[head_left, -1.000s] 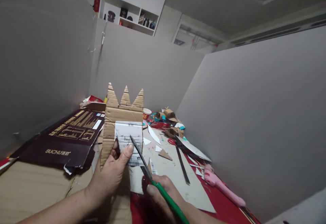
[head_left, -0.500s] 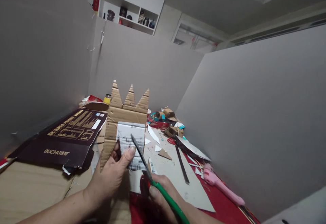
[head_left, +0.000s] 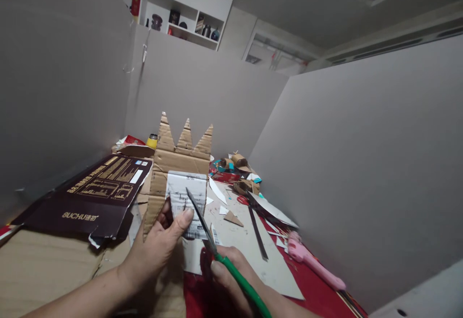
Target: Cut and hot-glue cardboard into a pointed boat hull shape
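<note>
Upright in front of me stands a brown cardboard piece (head_left: pixel 184 160) with three pointed tips cut along its top edge. A white printed label (head_left: pixel 193 183) with a barcode covers its lower part. My left hand (head_left: pixel 164 236) grips the cardboard near the bottom, thumb on the label and fingers behind. My right hand (head_left: pixel 231 265) holds scissors (head_left: pixel 237 277) with green on the handle. Their blades look closed and point up and left across the label; whether they touch it I cannot tell. Part of the handle is hidden by the right hand.
A dark printed box panel (head_left: pixel 94 197) lies at left on more cardboard (head_left: pixel 47 270). To the right are a white board (head_left: pixel 275 274) with paper scraps, red-handled scissors (head_left: pixel 243 200), a dark strip (head_left: pixel 258 233) and a pink glue gun (head_left: pixel 313 262). Grey panels (head_left: pixel 361 164) enclose the table.
Almost nothing differs. The cardboard piece has shifted very slightly up and right in view, and the scissors keep nearly the same position over the label.
</note>
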`<state>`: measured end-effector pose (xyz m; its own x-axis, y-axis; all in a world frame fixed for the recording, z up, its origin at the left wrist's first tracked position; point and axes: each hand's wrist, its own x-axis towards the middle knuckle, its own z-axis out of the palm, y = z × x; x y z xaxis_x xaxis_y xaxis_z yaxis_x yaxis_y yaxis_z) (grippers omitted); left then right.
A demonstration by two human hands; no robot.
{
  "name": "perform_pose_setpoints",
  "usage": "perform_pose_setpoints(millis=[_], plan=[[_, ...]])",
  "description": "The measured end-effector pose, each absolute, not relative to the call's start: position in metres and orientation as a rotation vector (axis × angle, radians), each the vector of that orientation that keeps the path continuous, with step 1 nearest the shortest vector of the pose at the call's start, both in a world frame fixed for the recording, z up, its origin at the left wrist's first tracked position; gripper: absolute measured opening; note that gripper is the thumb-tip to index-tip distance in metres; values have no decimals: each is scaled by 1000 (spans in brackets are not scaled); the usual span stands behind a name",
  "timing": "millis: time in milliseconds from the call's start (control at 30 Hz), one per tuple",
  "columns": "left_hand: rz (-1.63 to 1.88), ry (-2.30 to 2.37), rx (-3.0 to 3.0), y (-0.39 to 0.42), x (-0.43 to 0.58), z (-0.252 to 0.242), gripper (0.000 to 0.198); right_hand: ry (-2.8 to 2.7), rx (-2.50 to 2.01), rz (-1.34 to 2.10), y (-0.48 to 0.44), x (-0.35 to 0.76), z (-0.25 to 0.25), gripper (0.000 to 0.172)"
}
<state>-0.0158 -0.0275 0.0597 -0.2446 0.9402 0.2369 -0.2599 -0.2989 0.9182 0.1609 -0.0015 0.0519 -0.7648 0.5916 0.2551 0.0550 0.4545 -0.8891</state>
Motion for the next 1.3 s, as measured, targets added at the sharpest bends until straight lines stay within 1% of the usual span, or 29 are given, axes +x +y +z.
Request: perform_pose_setpoints(millis=[67,133,200,233,267,367,433,600,667,833,933,1000,1067,1133,1200,1233,1300], plan=[[1601,925,1216,-24,-27,64,47,-2181,-580,1220,1,164,53,47],[1384,837,1399,-19,-45,70,47,-2182,-664,1149,7,170,55,48],[1144,781,1471,-13,-65,77,57,-2184,-772,1067,13,176,56,48],[1107,732,1438,-10,-74,80,61,-2194,-824,1024,16,179,57,48],[1131,695,1389,-7,-81,82,62,-2215,-860,982,18,182,58,48],[1300,696,1243,0,-90,83,48,-2324,-932,889,18,185,62,48],[1333,734,1182,3,-87,79,43,-2390,-986,862,15,184,64,45],[1389,858,1038,7,-69,67,44,-2478,-1051,759,13,179,67,39],[1439,847,1013,7,-65,64,42,-2503,-1071,760,18,180,67,38],[1565,832,926,7,-64,66,30,-2505,-992,855,34,190,63,36],[1721,852,831,11,-73,72,30,-2560,-947,912,39,194,61,38],[1804,846,808,14,-82,76,31,-2612,-1008,821,41,194,61,40],[1839,841,798,15,-89,79,31,-2619,-1164,638,43,193,61,38],[1843,836,795,15,-92,80,30,-2588,-1313,418,45,192,60,32],[1820,833,795,14,-91,80,29,-2560,-1381,254,48,194,57,21],[1804,832,796,13,-90,79,28,-2556,-1388,211,51,195,55,18],[1773,832,795,12,-87,77,25,-2558,-1384,178,55,198,52,16]])
